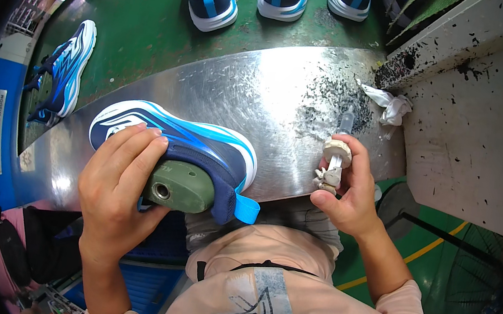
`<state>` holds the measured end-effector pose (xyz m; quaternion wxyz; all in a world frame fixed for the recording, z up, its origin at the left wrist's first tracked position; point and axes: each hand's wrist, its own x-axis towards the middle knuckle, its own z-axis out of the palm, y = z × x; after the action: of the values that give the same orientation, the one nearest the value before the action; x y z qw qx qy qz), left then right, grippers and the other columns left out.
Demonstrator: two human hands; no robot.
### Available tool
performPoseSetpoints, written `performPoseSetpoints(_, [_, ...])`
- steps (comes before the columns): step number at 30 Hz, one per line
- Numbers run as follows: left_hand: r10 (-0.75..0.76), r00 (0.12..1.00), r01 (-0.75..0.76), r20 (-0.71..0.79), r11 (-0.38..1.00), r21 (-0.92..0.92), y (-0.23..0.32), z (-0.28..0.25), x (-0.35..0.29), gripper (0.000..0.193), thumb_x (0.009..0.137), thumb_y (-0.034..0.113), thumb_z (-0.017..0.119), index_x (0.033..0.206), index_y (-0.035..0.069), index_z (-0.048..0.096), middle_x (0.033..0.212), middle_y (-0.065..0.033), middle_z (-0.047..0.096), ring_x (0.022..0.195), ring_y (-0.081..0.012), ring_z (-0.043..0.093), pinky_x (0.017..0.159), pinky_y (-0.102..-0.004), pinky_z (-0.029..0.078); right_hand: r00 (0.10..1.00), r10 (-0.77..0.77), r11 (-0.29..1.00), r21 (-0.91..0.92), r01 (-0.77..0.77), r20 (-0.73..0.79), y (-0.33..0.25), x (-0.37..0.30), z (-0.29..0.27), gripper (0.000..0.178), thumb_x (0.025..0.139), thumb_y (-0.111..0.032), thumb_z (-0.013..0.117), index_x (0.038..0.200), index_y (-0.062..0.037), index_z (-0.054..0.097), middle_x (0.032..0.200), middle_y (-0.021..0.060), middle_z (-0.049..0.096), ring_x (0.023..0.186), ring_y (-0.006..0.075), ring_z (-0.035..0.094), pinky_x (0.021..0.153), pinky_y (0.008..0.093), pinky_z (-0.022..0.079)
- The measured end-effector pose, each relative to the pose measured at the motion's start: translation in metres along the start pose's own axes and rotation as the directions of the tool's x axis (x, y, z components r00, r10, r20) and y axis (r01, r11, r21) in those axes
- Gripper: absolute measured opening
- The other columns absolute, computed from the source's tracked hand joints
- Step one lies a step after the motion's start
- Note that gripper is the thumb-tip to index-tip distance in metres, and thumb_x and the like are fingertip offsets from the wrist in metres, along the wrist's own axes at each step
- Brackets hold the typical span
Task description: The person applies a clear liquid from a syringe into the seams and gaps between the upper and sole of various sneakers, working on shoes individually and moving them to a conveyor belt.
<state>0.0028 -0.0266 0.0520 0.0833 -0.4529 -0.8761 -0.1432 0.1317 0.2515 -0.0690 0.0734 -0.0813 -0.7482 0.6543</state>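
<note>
My left hand (pixel 114 193) grips a navy, white and blue running shoe (pixel 218 146) lying on its side, fingers over its upper and thumb near the opening. A dark green shoe last (pixel 191 188) with a metal-lined hole fills that opening, and a bright blue pull loop (pixel 246 209) sticks out at the heel. To the right, my right hand (pixel 356 198) is closed around a syringe (pixel 347 120) with a clear barrel pointing away from me. Its flange and plunger end are caked with whitish residue. The syringe tip is apart from the shoe, over the metal plate.
A scratched metal plate (pixel 209 92) covers the near part of the green bench (pixel 135 30). Similar shoes stand along the far side, and another shoe (pixel 74 69) lies at left. Crumpled white tissue (pixel 390 105) rests by the stained pale panel (pixel 475 122) at right. A fan (pixel 478 279) stands lower right.
</note>
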Motion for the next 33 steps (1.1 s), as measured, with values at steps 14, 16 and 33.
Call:
performPoseSetpoints(14, [0.017,1.000,-0.017,-0.017,1.000,-0.024,-0.003,0.003,-0.003,0.066,0.043,0.001,0.078,0.107,-0.001,0.063,0.106,-0.0157,0.063,0.099,-0.0367,0.062,0.085,-0.0428,0.051,0.886,-0.370,0.915,-0.056,0.400,0.279,-0.035,0.099,0.056,0.065,0.073,0.006,0.067,0.129,-0.0103,0.038,0.100,0.0141,0.064,0.083,0.0259,0.069,0.073,0.0328,0.057])
performPoseSetpoints(16, [0.019,1.000,-0.019,-0.006,0.999,-0.034,-0.006,0.007,0.000,0.065,0.043,0.001,0.078,0.106,-0.001,0.063,0.105,-0.0157,0.064,0.099,-0.0366,0.062,0.085,-0.0427,0.051,0.876,-0.373,0.909,-0.067,0.410,0.307,-0.033,0.107,0.056,0.065,0.072,0.007,0.066,0.129,-0.0101,0.039,0.096,0.0135,0.065,0.081,0.0252,0.069,0.071,0.0328,0.057])
performPoseSetpoints(33, [0.019,0.999,-0.021,0.047,0.999,0.046,-0.003,0.003,0.003,0.063,0.046,0.003,0.075,0.108,-0.002,0.064,0.106,-0.0178,0.065,0.100,-0.0369,0.063,0.088,-0.0428,0.050,0.822,-0.460,0.854,-0.089,0.513,0.335,-0.024,0.119,0.060,0.068,0.068,-0.009,0.080,0.126,-0.0109,0.046,0.101,0.0065,0.064,0.072,0.0169,0.065,0.063,0.0261,0.052])
